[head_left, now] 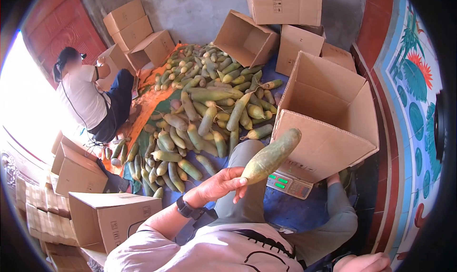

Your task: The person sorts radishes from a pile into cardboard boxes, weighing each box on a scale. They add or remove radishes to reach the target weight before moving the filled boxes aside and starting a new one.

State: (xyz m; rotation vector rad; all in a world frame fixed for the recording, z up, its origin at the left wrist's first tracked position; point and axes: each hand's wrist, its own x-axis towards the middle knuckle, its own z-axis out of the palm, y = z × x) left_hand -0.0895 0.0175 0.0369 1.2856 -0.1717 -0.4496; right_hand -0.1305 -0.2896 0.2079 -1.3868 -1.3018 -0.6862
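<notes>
My left hand (221,186), with a dark watch on its wrist, grips a large green radish (271,158) by its paler lower end. The radish is tilted up to the right, in front of the near wall of an open cardboard box (328,143). That box stands on a digital scale (291,185) with lit green displays. At the bottom right edge is my right hand (364,263), partly cut off by the frame; its fingertips are hidden, and no object shows in it. Ahead of my knees lies a big heap of green radishes (207,117).
A person (88,93) in a white shirt sits at the left beside an orange sheet (140,112). More cardboard boxes (116,219) stand at the near left, with others (285,5) stacked along the back wall. A painted tile wall (416,115) borders the right side.
</notes>
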